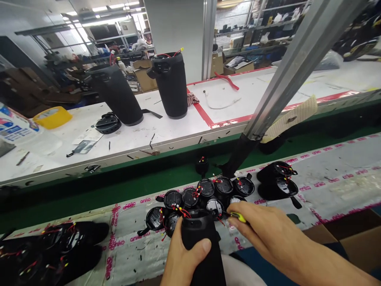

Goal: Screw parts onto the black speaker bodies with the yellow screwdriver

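Our left hand (182, 256) comes up from below, on our side of the metal post (281, 67) and left of its foot, with the thumb laid across the near face of a black cylindrical casing (208, 264) and the other fingers wrapped behind its left side; that grip is closed firmly round the body. Our right hand (258, 222) reaches in from the lower right, nearer to us than the post, palm turned down and wrist nearly straight, its grip pinched on a slim tool with a yellow-and-black handle (238, 217). The tool points left towards the casing's upper end, though we cannot tell whether its tip touches anything. The casing we hold leans a little, top to the left, nearer to us than the post's foot; its side is matt black, and the smoother rim has a small slot facing us. Red wires (186, 213) with yellow plugs show at the rim's back left, and we cannot see inside. Just before the post's foot, a cluster of similar open casings (206, 187) stands on the table (131, 254), wires poking from several. Left of the post, two taller-looking casings (172, 87) stand on a white table (143, 137).
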`<action>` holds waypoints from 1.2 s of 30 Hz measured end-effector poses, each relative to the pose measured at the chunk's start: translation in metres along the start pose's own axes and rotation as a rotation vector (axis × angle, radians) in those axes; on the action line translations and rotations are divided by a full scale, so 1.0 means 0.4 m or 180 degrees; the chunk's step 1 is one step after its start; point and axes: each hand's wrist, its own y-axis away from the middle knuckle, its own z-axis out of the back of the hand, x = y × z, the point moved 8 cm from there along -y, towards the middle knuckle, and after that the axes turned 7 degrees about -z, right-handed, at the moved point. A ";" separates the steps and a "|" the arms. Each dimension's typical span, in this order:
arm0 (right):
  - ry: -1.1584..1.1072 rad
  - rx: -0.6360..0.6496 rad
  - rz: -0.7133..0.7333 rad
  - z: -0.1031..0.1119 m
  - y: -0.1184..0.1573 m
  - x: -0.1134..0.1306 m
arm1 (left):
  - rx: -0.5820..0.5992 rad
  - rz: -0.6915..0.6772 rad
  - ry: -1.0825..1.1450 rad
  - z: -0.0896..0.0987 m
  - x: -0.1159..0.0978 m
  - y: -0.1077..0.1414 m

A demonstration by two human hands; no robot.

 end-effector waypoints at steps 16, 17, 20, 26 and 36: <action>0.0955 0.0467 0.0499 -0.066 0.000 0.044 | -0.0031 -0.0232 -0.0484 0.000 -0.020 -0.010; 0.0961 0.0491 0.0510 -0.072 0.004 0.047 | -0.0080 -0.0242 -0.0610 0.003 -0.021 -0.009; 0.0930 0.0537 0.0567 -0.084 0.009 0.049 | -0.0125 -0.0295 -0.0865 0.003 -0.026 -0.005; 0.0934 0.0703 0.0630 -0.096 0.007 0.043 | -0.0253 -0.0143 -0.1179 0.002 -0.036 0.000; 0.1325 0.1054 0.0907 -0.106 0.020 0.063 | -0.0417 -0.0012 -0.1673 -0.012 -0.052 0.012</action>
